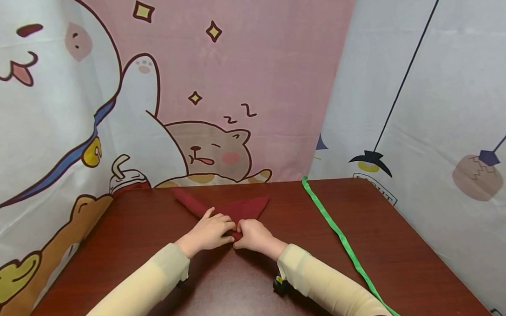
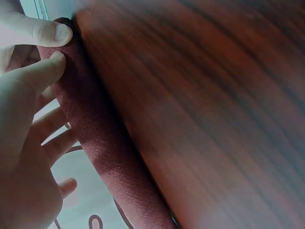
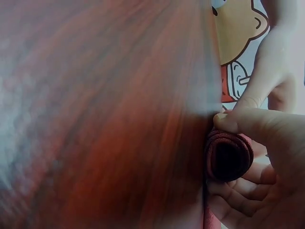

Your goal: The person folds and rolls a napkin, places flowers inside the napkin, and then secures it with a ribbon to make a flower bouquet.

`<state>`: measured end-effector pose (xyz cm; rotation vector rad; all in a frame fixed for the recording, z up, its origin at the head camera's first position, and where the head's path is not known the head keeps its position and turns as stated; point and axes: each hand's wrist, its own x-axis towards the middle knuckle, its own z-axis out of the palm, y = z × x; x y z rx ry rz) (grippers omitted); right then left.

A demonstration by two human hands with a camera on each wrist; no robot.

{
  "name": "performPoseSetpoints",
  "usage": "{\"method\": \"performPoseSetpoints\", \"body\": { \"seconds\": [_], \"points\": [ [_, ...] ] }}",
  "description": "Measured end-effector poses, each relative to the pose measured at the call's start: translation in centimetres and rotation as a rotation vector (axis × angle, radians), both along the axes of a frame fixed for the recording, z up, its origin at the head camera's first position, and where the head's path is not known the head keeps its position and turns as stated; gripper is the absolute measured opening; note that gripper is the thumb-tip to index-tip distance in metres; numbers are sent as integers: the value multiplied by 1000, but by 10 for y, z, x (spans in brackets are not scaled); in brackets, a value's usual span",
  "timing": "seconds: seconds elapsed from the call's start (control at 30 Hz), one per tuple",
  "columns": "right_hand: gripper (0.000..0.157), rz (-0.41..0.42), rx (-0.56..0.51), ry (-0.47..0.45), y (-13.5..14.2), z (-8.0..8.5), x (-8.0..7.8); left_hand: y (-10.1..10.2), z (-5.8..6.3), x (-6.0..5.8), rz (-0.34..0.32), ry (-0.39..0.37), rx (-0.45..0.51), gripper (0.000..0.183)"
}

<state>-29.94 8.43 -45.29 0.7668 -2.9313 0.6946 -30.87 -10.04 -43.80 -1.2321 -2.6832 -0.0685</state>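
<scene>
A cream left sleeve point(image 1: 136, 288) and right sleeve point(image 1: 334, 281) come nearest, at the bottom of the frame, over the brown bench point(image 1: 224, 301). At centre lies a dark red cloth point(image 1: 247, 207), rolled into a tube reaching toward the upper left, with a flat pointed flap to the right. It should handle light and soft, not slippery or fragile; the roll looks springy enough to loosen, so pinching across the tube seems the best hold. The left hand point(image 1: 208, 231) pinches the roll between thumb and fingers, the rest fanned apart behind it. The right hand point(image 1: 255, 235) grips the tube's end, thumb on one side, fingers curled round the other.
</scene>
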Motion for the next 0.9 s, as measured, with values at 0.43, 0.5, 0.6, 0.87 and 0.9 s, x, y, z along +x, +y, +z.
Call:
{"method": "performPoseSetpoints", "body": {
  "seconds": [0.43, 0.5, 0.6, 0.87, 0.9],
  "points": [
    [20, 56, -91, -37, 14, -2, -12, -3, 2, -1, 0, 63, 74, 35],
    [24, 69, -96, -37, 15, -3, -12, -2, 1, -1, 9, 72, 74, 34],
    [29, 74, -90, -32, 17, -3, -13, -1, 0, 0, 24, 80, 68, 33],
    [39, 82, -88, -39, 20, -4, -16, 2, -4, -1, 40, 99, 68, 32],
    [39, 81, -95, -54, 20, -5, -16, 2, -5, -1, 43, 98, 68, 32]
  ]
}}
